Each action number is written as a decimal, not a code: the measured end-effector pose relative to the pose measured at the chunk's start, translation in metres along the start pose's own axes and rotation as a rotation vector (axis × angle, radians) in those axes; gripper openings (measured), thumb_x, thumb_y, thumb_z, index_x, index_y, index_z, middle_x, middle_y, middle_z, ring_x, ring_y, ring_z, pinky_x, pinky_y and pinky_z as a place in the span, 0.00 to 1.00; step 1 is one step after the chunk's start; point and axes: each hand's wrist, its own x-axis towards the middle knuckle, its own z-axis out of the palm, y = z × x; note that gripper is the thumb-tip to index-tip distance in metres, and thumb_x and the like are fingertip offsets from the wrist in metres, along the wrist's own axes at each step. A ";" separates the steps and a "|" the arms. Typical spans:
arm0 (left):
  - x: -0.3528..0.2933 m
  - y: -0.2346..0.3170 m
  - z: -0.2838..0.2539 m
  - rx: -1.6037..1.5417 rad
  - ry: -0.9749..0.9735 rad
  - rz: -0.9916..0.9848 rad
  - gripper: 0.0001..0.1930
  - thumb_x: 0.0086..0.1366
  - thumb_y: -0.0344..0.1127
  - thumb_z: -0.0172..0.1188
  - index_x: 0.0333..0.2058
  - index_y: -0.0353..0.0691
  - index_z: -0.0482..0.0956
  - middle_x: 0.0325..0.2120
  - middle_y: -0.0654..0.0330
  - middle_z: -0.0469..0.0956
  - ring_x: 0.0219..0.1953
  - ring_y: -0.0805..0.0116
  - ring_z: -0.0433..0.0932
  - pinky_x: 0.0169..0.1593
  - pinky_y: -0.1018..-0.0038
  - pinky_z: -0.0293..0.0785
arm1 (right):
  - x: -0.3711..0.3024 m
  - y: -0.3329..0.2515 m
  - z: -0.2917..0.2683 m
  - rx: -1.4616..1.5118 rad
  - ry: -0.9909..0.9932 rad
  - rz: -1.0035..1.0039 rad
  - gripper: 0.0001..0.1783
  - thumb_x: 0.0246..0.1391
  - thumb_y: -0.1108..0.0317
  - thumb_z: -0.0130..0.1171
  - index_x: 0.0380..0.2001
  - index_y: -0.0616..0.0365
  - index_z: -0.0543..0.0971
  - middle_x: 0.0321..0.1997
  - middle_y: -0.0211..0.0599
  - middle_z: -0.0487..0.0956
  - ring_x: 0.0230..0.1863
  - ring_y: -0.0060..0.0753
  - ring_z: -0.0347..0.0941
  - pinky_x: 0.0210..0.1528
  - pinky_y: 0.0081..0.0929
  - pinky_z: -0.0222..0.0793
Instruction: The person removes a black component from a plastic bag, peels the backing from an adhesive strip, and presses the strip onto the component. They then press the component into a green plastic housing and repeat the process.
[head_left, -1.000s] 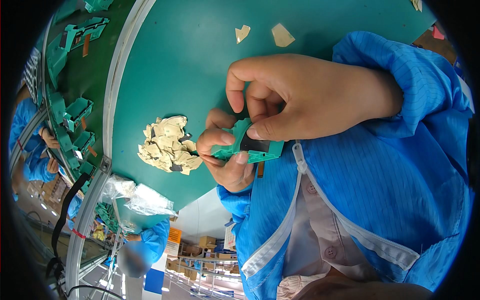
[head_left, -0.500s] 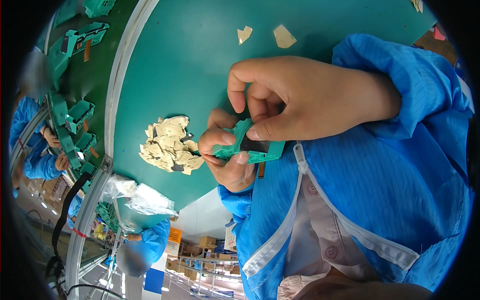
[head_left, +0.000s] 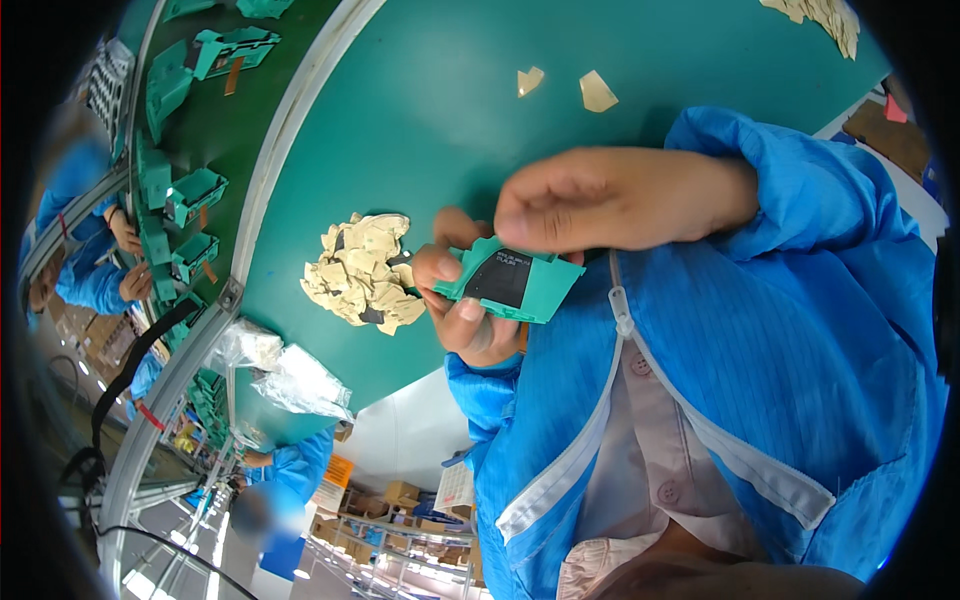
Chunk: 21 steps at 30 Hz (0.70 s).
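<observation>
A green plastic housing (head_left: 548, 292) with a dark panel (head_left: 500, 278) on its face sits in my left hand (head_left: 468, 322), whose fingers and thumb close round its left end. White print shows on the panel. My right hand (head_left: 610, 200) is at the housing's upper edge, fingers curled together and the thumb along them; its fingertips are blurred, and whatever they may pinch is hidden. Left of my left hand, a heap of cream paper pieces (head_left: 365, 275) with some dark bits lies on the green table (head_left: 440, 120).
Two loose cream pieces (head_left: 598, 92) lie beyond my right hand, and another cream pile (head_left: 815, 20) is at the far right. Clear plastic bags (head_left: 300, 380) rest at the table's near left. Past a metal rail (head_left: 290, 120), green housings (head_left: 195, 195) line a belt where other people work.
My right thumb has come off the dark panel, and the hand has shifted to the housing's upper edge. More of the panel and its white print now shows. The whole view has shifted slightly.
</observation>
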 end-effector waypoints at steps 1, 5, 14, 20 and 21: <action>-0.002 0.004 -0.006 0.043 -0.007 -0.021 0.16 0.54 0.33 0.66 0.41 0.50 0.75 0.33 0.61 0.64 0.36 0.67 0.70 0.39 0.67 0.74 | 0.008 0.014 0.005 -0.029 -0.013 -0.060 0.24 0.62 0.46 0.57 0.27 0.58 0.76 0.24 0.24 0.70 0.27 0.16 0.63 0.29 0.18 0.59; 0.005 0.030 -0.011 0.448 -0.076 0.103 0.27 0.56 0.47 0.63 0.53 0.45 0.72 0.48 0.56 0.69 0.54 0.58 0.67 0.57 0.59 0.66 | 0.021 0.004 0.010 -0.327 0.004 -0.159 0.26 0.62 0.45 0.55 0.22 0.57 0.73 0.19 0.27 0.66 0.23 0.21 0.60 0.24 0.27 0.54; -0.006 0.081 0.008 1.155 0.599 0.466 0.18 0.63 0.24 0.59 0.52 0.33 0.72 0.49 0.55 0.71 0.52 0.63 0.71 0.58 0.68 0.67 | 0.215 -0.112 0.037 -0.996 0.451 -0.694 0.27 0.63 0.46 0.48 0.31 0.64 0.77 0.27 0.49 0.76 0.31 0.48 0.74 0.37 0.40 0.69; -0.001 0.079 -0.013 1.887 0.535 0.402 0.12 0.56 0.29 0.67 0.40 0.41 0.81 0.41 0.60 0.76 0.43 0.59 0.74 0.53 0.63 0.62 | 0.321 -0.123 0.021 -1.071 0.652 -0.749 0.19 0.61 0.59 0.53 0.47 0.65 0.70 0.40 0.53 0.74 0.41 0.52 0.73 0.45 0.39 0.70; 0.001 0.076 -0.014 2.018 0.540 0.417 0.12 0.55 0.31 0.68 0.39 0.42 0.82 0.40 0.60 0.76 0.42 0.58 0.74 0.54 0.62 0.59 | 0.326 -0.118 0.017 -1.069 0.692 -0.801 0.21 0.61 0.61 0.54 0.50 0.65 0.67 0.43 0.55 0.73 0.42 0.54 0.73 0.47 0.40 0.69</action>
